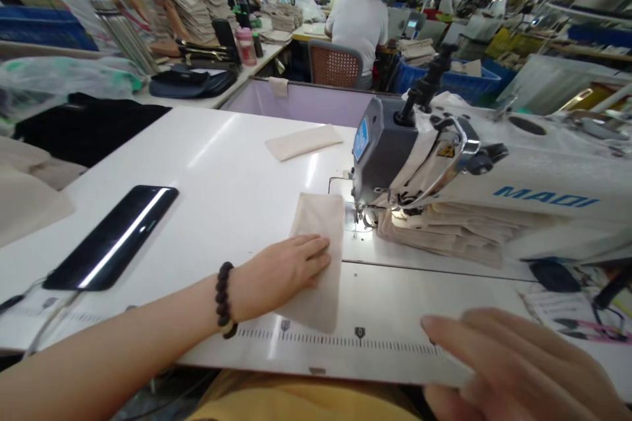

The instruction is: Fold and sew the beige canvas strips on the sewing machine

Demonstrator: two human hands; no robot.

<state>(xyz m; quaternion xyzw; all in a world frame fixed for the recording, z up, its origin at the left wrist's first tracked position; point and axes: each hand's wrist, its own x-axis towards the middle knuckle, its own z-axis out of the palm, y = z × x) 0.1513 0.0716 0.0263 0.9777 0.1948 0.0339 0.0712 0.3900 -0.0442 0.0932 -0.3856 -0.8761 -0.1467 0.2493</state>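
Note:
My left hand (pixel 279 270) lies flat on a beige fabric piece (pixel 318 256), pressing it to the white sewing table (pixel 222 164) just in front of the presser foot. A dark bead bracelet (pixel 222 299) circles that wrist. My right hand (pixel 518 368) is at the lower right, over the table's front edge, with its fingers apart and touching no fabric. A sewing machine head marked MADI (pixel 434 171) stands to the right, and a bunched chain of sewn beige pieces (pixel 444 233) trails behind its needle.
A black smartphone (pixel 111 238) lies left of my left arm, and a second beige fabric piece (pixel 303 142) lies farther back. A ruler scale (pixel 336 339) runs along the table's front. Beyond, a co-worker in a white shirt (pixel 358 23) sits by blue crates (pixel 444 82).

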